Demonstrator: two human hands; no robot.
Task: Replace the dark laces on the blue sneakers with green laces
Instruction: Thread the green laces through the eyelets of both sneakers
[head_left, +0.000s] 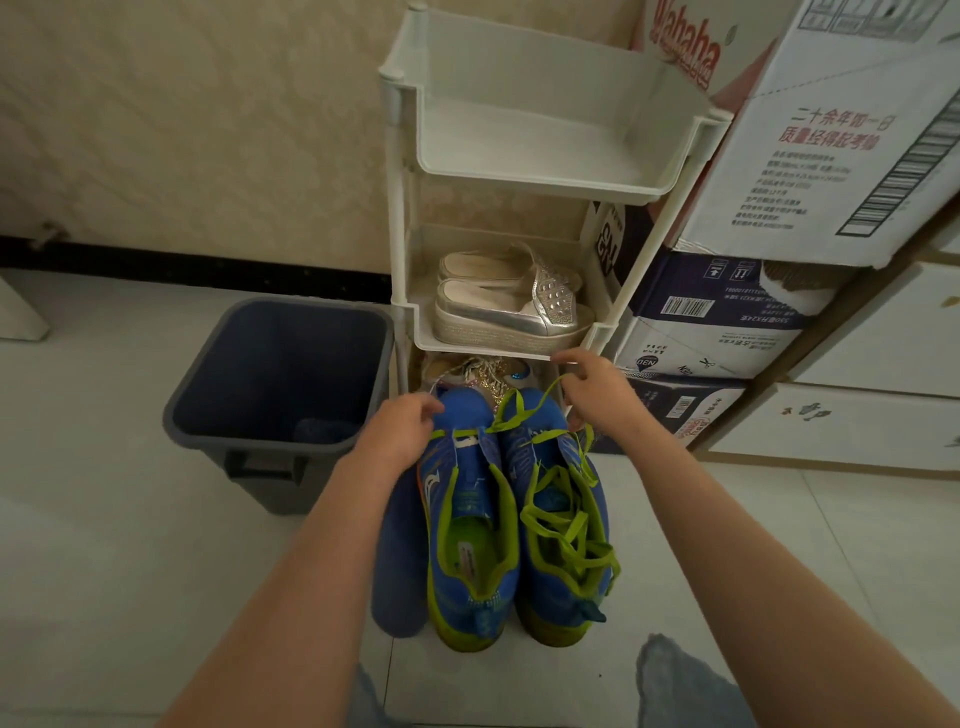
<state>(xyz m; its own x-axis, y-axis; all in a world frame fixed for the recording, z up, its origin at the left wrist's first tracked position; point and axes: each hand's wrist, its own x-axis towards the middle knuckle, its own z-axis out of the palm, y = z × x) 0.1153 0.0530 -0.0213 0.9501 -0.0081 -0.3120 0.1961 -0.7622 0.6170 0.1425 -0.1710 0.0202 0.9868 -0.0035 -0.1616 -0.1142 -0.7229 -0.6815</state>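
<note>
Two blue sneakers stand side by side on the floor, toes pointing at a white rack. The left sneaker (470, 519) has a green lace (506, 415) through its lowest eyelets only. The right sneaker (563, 525) carries a green lace (566, 525) laced loosely along its length. My left hand (402, 431) pinches one end of the green lace at the left sneaker's toe. My right hand (595, 387) holds the other end up beyond the right sneaker's toe. No dark lace is in sight.
A white three-tier rack (519, 171) stands just beyond the sneakers, with silver platform shoes (511, 306) on its middle shelf. A dark bin (280, 379) sits on the floor to the left. Stacked cardboard boxes (779, 208) fill the right. A blue insole (400, 556) lies beside the left sneaker.
</note>
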